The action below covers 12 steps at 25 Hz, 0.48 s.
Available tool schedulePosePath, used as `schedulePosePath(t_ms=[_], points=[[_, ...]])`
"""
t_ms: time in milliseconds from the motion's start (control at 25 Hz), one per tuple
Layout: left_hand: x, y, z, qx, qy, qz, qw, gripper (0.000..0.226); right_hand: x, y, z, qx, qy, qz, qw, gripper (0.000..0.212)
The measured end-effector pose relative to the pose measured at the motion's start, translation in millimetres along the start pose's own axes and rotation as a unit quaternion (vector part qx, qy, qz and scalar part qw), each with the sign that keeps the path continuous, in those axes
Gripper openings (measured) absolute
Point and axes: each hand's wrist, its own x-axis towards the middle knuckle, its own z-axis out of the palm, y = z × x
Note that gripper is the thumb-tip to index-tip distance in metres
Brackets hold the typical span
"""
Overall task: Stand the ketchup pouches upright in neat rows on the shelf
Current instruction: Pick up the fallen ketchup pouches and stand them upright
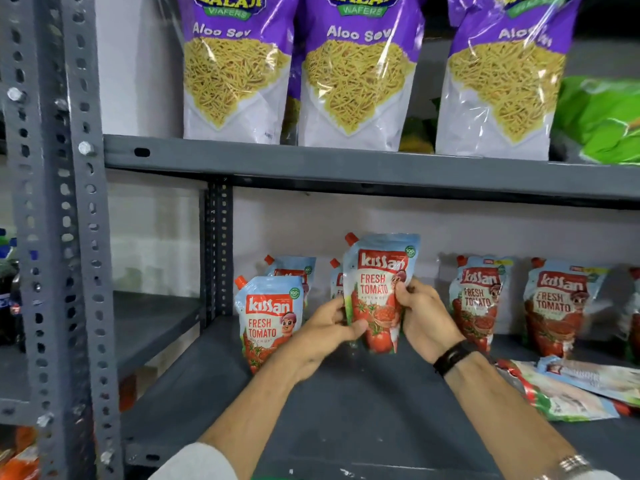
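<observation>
Both hands hold one Kissan ketchup pouch (377, 292) upright just above the grey shelf (346, 403); my left hand (323, 332) grips its left edge and my right hand (424, 315) its right edge. A standing pouch (266, 317) is at the front left, with another pouch (294, 270) behind it. A further pouch (335, 277) is mostly hidden behind the held one. To the right stand two more pouches (479, 299) (557, 306). Flat pouches (568, 393) lie on the shelf at the right.
The shelf above (346, 168) carries purple Aloo Sev snack bags (356, 71) and green packets (602, 119). A perforated grey upright (59, 237) stands at the left. Dark bottles (8, 289) sit on the neighbouring rack at far left.
</observation>
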Motion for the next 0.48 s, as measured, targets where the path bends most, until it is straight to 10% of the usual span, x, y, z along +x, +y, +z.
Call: schedulePosePath(t_ms=[480], points=[[7, -38, 13, 0.053, 0.091, -0.011, 0.994, 0.044, 0, 51, -21, -0.027, -0.007, 0.061, 0.998, 0.034]])
